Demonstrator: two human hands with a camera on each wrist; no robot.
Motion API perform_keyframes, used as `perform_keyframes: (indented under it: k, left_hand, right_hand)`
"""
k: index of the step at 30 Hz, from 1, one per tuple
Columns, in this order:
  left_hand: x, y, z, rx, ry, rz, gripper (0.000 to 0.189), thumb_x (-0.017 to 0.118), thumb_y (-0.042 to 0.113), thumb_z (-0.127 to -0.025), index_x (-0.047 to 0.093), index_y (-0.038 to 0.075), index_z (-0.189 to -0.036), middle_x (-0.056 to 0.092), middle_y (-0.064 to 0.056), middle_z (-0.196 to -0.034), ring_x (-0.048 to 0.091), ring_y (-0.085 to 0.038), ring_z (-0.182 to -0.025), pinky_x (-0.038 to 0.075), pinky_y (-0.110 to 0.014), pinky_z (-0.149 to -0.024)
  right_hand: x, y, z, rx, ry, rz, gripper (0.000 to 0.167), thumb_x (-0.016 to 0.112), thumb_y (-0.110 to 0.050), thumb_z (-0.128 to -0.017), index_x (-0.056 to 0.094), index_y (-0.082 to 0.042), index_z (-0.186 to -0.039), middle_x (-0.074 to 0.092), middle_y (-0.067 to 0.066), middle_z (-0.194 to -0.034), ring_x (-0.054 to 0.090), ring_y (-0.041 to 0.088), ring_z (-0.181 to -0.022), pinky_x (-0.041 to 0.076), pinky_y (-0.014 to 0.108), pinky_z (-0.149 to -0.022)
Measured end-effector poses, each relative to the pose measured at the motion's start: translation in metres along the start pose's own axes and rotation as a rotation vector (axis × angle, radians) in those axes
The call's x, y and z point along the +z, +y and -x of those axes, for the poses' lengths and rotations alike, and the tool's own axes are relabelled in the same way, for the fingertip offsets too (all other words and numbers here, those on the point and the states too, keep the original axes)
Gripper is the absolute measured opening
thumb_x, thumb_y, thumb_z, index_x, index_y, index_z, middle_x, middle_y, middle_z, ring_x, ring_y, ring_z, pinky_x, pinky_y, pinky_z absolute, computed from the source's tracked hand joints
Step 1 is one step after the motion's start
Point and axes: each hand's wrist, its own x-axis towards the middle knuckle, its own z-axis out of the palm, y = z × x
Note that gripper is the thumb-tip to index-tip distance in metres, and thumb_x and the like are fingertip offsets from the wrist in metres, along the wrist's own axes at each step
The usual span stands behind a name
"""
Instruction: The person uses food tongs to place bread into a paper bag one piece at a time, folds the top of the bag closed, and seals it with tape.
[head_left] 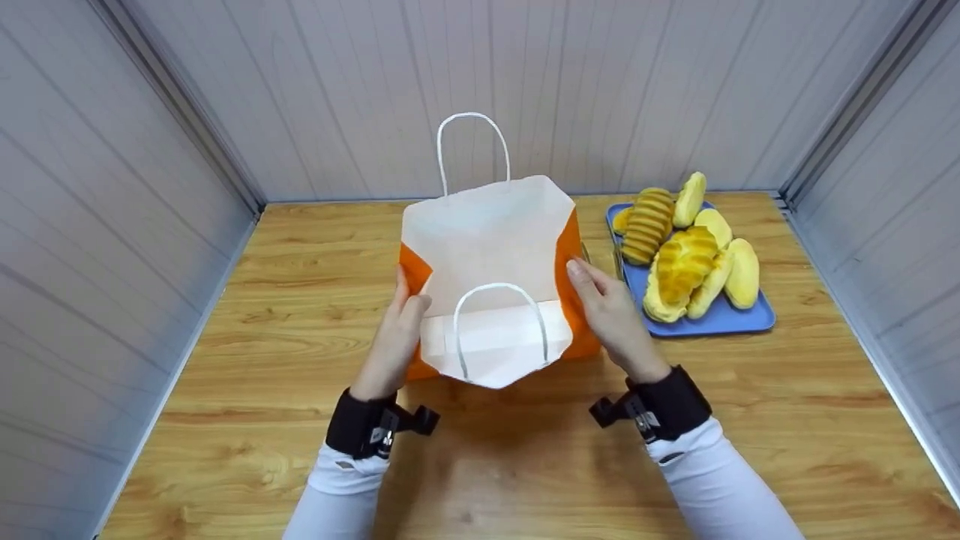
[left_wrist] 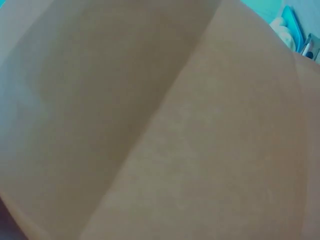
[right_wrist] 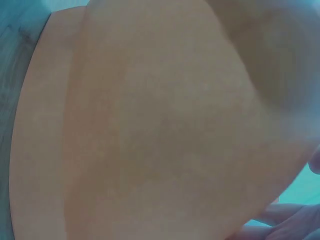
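A paper bag, white inside and orange outside, stands on the table with its mouth open towards me. At its left side, my left hand holds the edge, thumb over the rim. On the other side, my right hand grips the orange side panel, with the thumb on top and the other fingers mostly hidden behind the paper. Two white cord handles rise from the back and front rims. The bag's wall fills most of the left wrist view and the right wrist view.
Right of the bag lies a blue tray with several breads, among them a ridged brown roll and a golden bun. A thin metal item shows at the tray's left edge. Pale panel walls enclose the wooden table.
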Motion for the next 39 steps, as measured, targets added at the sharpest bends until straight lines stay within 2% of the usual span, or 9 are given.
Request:
perform_keyframes:
  k: [5,10,14,20,24,28,33,36,39]
  left_hand:
    - [-0.001,0.0,-0.005,-0.013,0.015,0.0,0.077,0.04,0.023,-0.099,-0.007,0.008,-0.157,-0.009,-0.005,-0.164,-0.005,-0.014,-0.148,0.001,-0.035,-0.119]
    - [-0.002,-0.001,-0.009,-0.042,0.01,0.003,0.078,0.041,0.026,-0.099,-0.009,0.008,-0.157,-0.009,-0.005,-0.164,-0.005,-0.014,-0.148,0.001,-0.035,-0.119]
    - [-0.004,-0.001,-0.01,-0.044,0.0,0.008,0.078,0.039,0.027,-0.099,-0.01,0.007,-0.156,-0.009,-0.006,-0.164,-0.004,-0.016,-0.148,0.001,-0.037,-0.119]
    - [-0.006,-0.001,-0.011,-0.059,-0.002,0.001,0.078,0.039,0.028,-0.1,-0.01,0.008,-0.156,-0.01,-0.006,-0.164,-0.004,-0.016,-0.148,0.0,-0.038,-0.119]
    - [-0.01,0.002,-0.012,-0.06,0.005,0.002,0.079,0.041,0.026,-0.098,-0.009,0.008,-0.156,-0.009,-0.005,-0.164,-0.003,-0.017,-0.148,0.002,-0.037,-0.119]
    - [-0.016,0.008,-0.015,-0.037,0.017,0.051,0.081,0.04,0.014,-0.091,-0.006,0.007,-0.157,-0.006,-0.004,-0.164,0.004,-0.012,-0.147,0.007,-0.031,-0.118]
    - [-0.023,0.012,-0.019,-0.015,0.003,0.084,0.09,0.036,-0.001,-0.078,-0.007,0.005,-0.157,-0.007,-0.003,-0.164,0.004,-0.01,-0.146,0.01,-0.028,-0.116]
    - [-0.025,0.014,-0.019,-0.008,0.014,0.082,0.093,0.034,-0.006,-0.074,-0.007,0.005,-0.156,-0.007,-0.004,-0.164,0.004,-0.015,-0.146,0.017,-0.029,-0.11]
    - [-0.026,0.016,-0.016,-0.009,0.035,0.085,0.09,0.032,-0.008,-0.075,-0.003,0.006,-0.157,-0.004,-0.003,-0.165,0.004,-0.017,-0.147,0.019,-0.03,-0.109]
  right_hand:
    - [-0.016,0.0,0.0,0.044,0.017,-0.074,0.062,0.043,-0.042,-0.104,0.045,0.003,-0.145,0.043,0.018,-0.149,0.037,0.025,-0.14,0.031,0.037,-0.113]
    - [-0.035,0.009,-0.001,0.135,0.03,-0.11,0.075,0.036,-0.058,-0.101,0.038,-0.002,-0.151,0.038,0.017,-0.153,0.035,0.029,-0.141,0.034,0.052,-0.11]
    - [-0.051,0.03,-0.001,0.125,0.07,0.053,0.072,0.037,-0.054,-0.102,0.037,-0.002,-0.152,0.037,0.018,-0.154,0.034,0.031,-0.141,0.031,0.05,-0.112]
    - [-0.061,0.076,0.0,0.016,0.082,0.516,0.045,0.054,-0.019,-0.101,0.053,0.011,-0.136,0.057,0.032,-0.129,0.057,0.046,-0.116,0.046,0.054,-0.098]
    - [-0.058,0.098,-0.002,0.015,0.072,0.717,0.043,0.057,-0.015,-0.098,0.056,0.015,-0.13,0.059,0.035,-0.122,0.058,0.049,-0.11,0.046,0.057,-0.095]
    - [-0.052,0.111,-0.009,-0.002,0.068,0.815,0.043,0.059,-0.014,-0.096,0.057,0.017,-0.125,0.061,0.037,-0.113,0.06,0.054,-0.101,0.048,0.06,-0.088]
    - [-0.049,0.121,-0.017,-0.037,0.083,0.894,0.031,0.064,-0.011,-0.091,0.059,0.017,-0.104,0.063,0.036,-0.088,0.062,0.053,-0.08,0.051,0.061,-0.072]
    - [-0.045,0.124,-0.021,-0.036,0.09,0.929,0.032,0.066,-0.008,-0.087,0.059,0.018,-0.103,0.062,0.036,-0.087,0.062,0.052,-0.08,0.051,0.06,-0.072]
    - [-0.041,0.129,-0.026,-0.023,0.102,0.941,0.034,0.067,-0.004,-0.083,0.058,0.02,-0.107,0.061,0.037,-0.091,0.061,0.052,-0.083,0.051,0.059,-0.075]
